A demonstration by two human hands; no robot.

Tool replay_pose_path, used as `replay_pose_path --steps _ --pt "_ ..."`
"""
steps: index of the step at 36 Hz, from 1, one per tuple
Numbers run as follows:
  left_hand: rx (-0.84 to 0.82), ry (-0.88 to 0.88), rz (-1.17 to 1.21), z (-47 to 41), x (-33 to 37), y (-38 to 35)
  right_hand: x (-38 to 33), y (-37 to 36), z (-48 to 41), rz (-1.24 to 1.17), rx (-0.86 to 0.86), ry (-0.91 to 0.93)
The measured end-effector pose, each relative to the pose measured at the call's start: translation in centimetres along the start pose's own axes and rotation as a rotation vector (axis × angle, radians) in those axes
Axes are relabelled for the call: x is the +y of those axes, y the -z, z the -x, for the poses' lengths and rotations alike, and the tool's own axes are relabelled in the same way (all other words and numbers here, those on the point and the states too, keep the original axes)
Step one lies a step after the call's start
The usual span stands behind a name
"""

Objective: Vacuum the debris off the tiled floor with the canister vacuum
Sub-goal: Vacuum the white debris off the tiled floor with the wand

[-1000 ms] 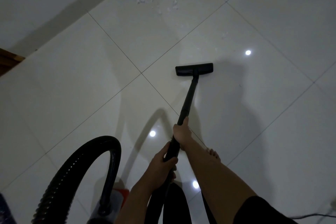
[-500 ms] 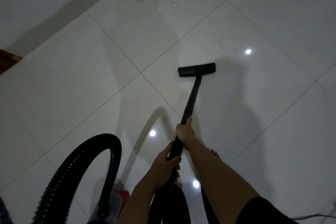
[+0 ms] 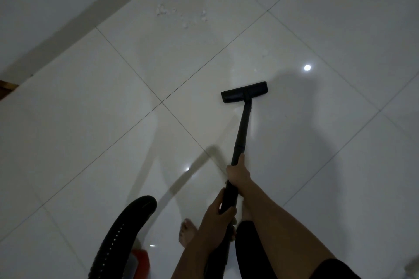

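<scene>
Lowest in view, a ribbed black hose (image 3: 127,229) arching up from an orange-red canister (image 3: 141,260) at the bottom edge, just left of a bare foot (image 3: 187,233) planted on the tiled floor (image 3: 90,120). Gripping the black wand (image 3: 241,129) with both hands: left hand (image 3: 217,217) lower down, fingers and thumb wrapped right round the tube; right hand (image 3: 238,175) just above it, fingers curled closed about the tube, one digit laid straight along it toward the head, thumb or finger hard to tell. Further out, wand slanting up and slightly right to the flat black floor head (image 3: 244,92), set down on a glossy white tile, long edge roughly crosswise, to the right of the spot where four grout lines meet. Bright round light reflection (image 3: 307,67) on the same tile, beyond the head and to its right. Farthest, a scatter of small white debris (image 3: 181,16) on the next tile over, well apart from the head and near a grey skirting strip (image 3: 90,16) along the wall. Sliver of brown wood (image 3: 6,89) at the far left edge.
</scene>
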State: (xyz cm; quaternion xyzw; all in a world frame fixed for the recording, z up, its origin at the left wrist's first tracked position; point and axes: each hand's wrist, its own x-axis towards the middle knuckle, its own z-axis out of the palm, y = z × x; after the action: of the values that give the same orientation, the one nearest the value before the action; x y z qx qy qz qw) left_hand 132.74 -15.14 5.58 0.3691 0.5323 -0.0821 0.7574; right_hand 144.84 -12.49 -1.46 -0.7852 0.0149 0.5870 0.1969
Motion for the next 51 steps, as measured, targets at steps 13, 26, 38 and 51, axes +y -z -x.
replay_pose_path --steps 13,26,38,51 --pt "-0.05 -0.002 -0.009 -3.8 4.5 -6.0 -2.5 8.2 -2.5 0.049 0.017 -0.012" --pt "-0.087 0.008 -0.07 -7.5 6.7 -6.8 -5.0 10.7 -4.7 0.056 0.045 -0.003" --pt "0.008 -0.001 -0.203 -9.0 7.8 -6.2 -6.6 10.9 -5.6 0.033 0.026 0.0" --pt "-0.075 -0.034 -0.103 -6.9 7.0 -5.6 -5.2 9.8 -3.7 -0.053 0.033 -0.028"
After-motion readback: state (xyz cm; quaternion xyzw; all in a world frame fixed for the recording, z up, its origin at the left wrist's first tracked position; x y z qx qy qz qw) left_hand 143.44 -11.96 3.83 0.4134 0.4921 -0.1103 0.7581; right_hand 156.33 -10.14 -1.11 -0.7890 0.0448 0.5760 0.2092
